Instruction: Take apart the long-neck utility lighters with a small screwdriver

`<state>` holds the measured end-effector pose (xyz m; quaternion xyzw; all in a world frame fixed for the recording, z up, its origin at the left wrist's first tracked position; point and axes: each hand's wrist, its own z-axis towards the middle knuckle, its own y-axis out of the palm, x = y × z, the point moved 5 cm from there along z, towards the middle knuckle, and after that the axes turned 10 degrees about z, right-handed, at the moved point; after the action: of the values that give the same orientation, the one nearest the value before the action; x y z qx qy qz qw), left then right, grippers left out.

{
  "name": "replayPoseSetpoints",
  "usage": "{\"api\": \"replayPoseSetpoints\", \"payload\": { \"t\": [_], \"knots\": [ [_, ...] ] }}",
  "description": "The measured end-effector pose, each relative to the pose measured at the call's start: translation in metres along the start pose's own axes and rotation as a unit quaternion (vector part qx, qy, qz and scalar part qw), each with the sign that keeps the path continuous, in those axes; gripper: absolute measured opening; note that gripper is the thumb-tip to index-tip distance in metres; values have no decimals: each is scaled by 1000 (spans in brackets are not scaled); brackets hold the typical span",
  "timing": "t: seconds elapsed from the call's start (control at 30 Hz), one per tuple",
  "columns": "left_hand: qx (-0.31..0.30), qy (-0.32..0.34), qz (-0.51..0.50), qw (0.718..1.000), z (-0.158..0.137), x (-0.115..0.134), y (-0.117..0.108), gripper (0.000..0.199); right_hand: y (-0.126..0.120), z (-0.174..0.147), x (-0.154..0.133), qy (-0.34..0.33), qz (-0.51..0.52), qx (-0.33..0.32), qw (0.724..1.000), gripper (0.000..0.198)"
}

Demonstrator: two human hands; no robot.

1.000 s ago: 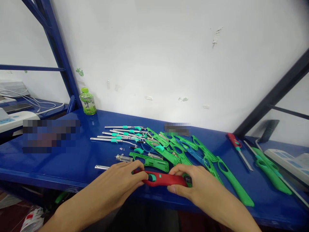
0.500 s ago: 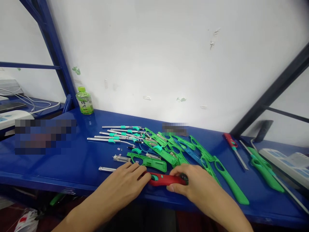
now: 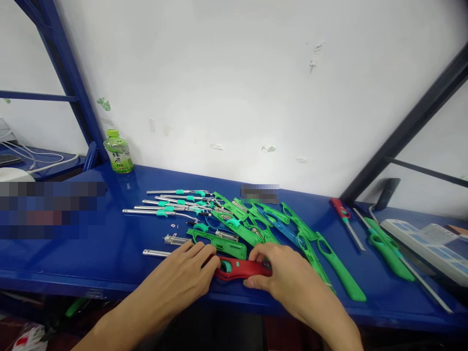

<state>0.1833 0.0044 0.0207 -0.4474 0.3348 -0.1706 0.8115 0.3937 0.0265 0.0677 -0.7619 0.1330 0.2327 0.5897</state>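
Note:
A red gas lighter [image 3: 243,269] with a teal trigger lies level at the front edge of the blue table, its metal tube pointing left. My left hand [image 3: 193,265] is closed over the front of its body, where the tube begins. Gripping the rear end is my right hand [image 3: 274,268], thumb on the near side and fingers beyond; something dark shows beside its fingers. Just behind the lighter sit a green half shell [image 3: 223,243] and a clear fuel tank [image 3: 177,240]. What my left fingertips touch is hidden.
Metal tubes with teal triggers [image 3: 161,212] and wires lie at centre left. Several green shells [image 3: 340,268] and a blue shell [image 3: 281,226] spread to the right. Whole lighters [image 3: 389,253] and a power strip [image 3: 427,248] are at far right. A drink bottle [image 3: 119,153] stands by the wall.
The whole view has shifted, so things sit slightly further left. Both hands keep their grip on the red lighter, and the parts on the table lie as before.

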Motion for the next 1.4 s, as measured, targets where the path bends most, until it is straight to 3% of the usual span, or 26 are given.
{"api": "replayPoseSetpoints", "payload": {
  "t": [0.73, 1.03, 1.27, 1.4],
  "knots": [
    [56, -4, -21, 998, -2, -12, -1, 40, -5, -7, -7, -15, 40, 29, 999, 25],
    [17, -40, -2, 999, -10, -19, 25, 62, -7, -9, -9, -14, 36, 38, 999, 26],
    [71, -41, -4, 997, -8, -23, 15, 54, -6, -6, -5, -29, 51, 46, 997, 24],
    [80, -65, -15, 995, -18, -27, 35, 56, -6, -8, -7, -30, 46, 49, 997, 26]
  ]
}}
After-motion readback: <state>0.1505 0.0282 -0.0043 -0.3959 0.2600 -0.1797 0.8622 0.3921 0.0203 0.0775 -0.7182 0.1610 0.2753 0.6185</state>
